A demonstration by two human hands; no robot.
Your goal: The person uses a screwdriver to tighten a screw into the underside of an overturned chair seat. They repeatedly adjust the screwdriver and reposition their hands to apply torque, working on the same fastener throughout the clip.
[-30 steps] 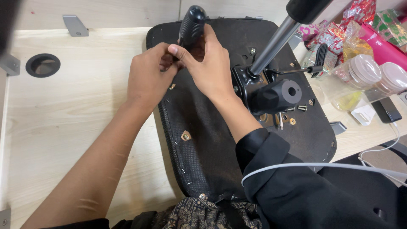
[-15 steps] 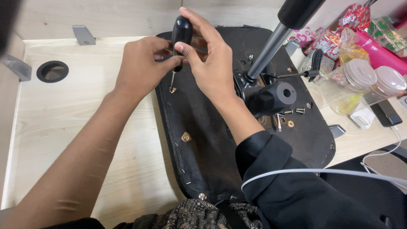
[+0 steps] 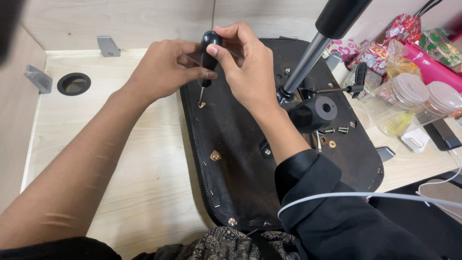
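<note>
- Upper centre of the frame: the left hand [image 3: 161,72] and right hand [image 3: 250,72] both pinch the black-handled screwdriver [image 3: 208,58], fingers closed around the handle; the tool stands nearly upright with its thin metal shaft on a small brass-coloured fitting [image 3: 202,104] at the left edge of the black fabric-covered upturned chair seat [image 3: 240,159].
- The seat lies on the pale wooden table [image 3: 120,159], filling the centre of the frame; its chrome gas-lift column with a black sleeve [image 3: 313,48] rises toward the upper right.
- Risk, judged: the tip sits very close to the seat's edge; a slip under downward pressure could drive it off the fitting into the fabric or the table, or toward the left fingers [image 3: 197,75] just beside the shaft.
- Risk, judged: a tilted shaft could round off the fitting's head; whether the tip is fully seated cannot be told.
- Centre right: loose silver bolts and washers [image 3: 337,131] lie on the seat beside the black cylindrical mechanism housing [image 3: 315,111]; jolting the seat could roll them off.
- Right edge: clear plastic lidded jars [image 3: 409,98] stand near the seat; a swinging elbow could knock them.
</note>
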